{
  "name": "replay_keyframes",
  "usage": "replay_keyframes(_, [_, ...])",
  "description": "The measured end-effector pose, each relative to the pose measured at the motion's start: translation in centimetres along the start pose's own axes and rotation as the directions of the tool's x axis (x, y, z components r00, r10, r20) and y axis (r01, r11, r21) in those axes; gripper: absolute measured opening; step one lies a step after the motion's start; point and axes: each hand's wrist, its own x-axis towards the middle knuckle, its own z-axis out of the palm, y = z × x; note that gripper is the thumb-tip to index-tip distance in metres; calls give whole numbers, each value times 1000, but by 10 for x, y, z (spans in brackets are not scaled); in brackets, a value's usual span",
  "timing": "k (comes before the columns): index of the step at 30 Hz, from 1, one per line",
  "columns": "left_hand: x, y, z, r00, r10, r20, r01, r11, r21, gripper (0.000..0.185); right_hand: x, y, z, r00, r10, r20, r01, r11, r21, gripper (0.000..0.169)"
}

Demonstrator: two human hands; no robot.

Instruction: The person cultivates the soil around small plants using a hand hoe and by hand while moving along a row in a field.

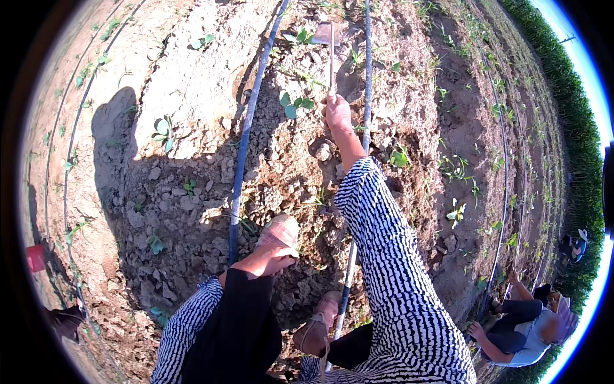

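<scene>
My right hand (pixel 337 113) is closed around the wooden handle of a hoe (pixel 332 62), arm stretched forward. The hoe's flat metal blade (pixel 326 34) lies at the far end, beside a leafy seedling (pixel 302 36). Left of my right hand grows another broad-leaved seedling (pixel 293 104) in loose, cloddy soil. My left hand (pixel 274 260) rests over my knee, just above my shoe (pixel 282 230), with its fingers curled; whether it holds anything cannot be told.
Drip hoses run along both sides of the row, one to the left (pixel 249 115) and one to the right (pixel 368 72). Several seedlings stand in neighbouring rows. A co-worker (pixel 518 331) crouches at the lower right, with another person (pixel 575 247) beyond. Tall green crops (pixel 571 110) border the field.
</scene>
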Motion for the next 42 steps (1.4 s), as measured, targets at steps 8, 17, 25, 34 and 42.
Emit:
replay_keyframes(8, [-3,1,-7,998,61,-13,-60,997,54,22,-84,51,-4,965,201,167,-127,920,-371,55])
replay_keyframes(17, [-3,0,-1,998,-56,0,56,998,37,24,-233,20,-70,848,481,222,-495,869,5,46])
replay_keyframes(25, [71,68,-35,920,-369,-131,105,556,-825,46,-282,-40,-76,910,367,195,-395,909,135,16])
replay_keyframes(34, [112,59,-66,896,-339,-288,-29,602,-798,19,-308,-93,-192,433,201,879,246,911,-330,54])
replay_keyframes(42, [243,53,-238,805,-370,-463,142,879,-456,27,-443,-49,-263,655,586,477,-597,789,-149,23])
